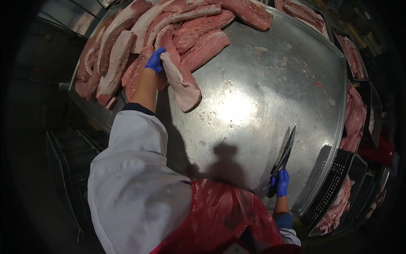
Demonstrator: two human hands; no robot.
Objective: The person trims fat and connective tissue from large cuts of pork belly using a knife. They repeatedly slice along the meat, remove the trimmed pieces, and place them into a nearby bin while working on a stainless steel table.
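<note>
My left hand [155, 60], in a blue glove, reaches to the near edge of a heap of long pork loins [194, 36]. Its fingers are closed on the side of one loin [182, 86], whose pale fatty end lies toward me on the metal table. At the lower right, my right hand [282, 183], also gloved in blue, is closed round the dark handle of a knife [288, 146]. The long blade points away from me, low over the table, with a dark shadow or reflection beside it.
The steel table [253, 89] has raised edges and small meat scraps on it. Along its right side stand black crates [334, 190] holding meat pieces [338, 207] and larger cuts [354, 118]. Dark stacked crates [72, 165] stand on the left.
</note>
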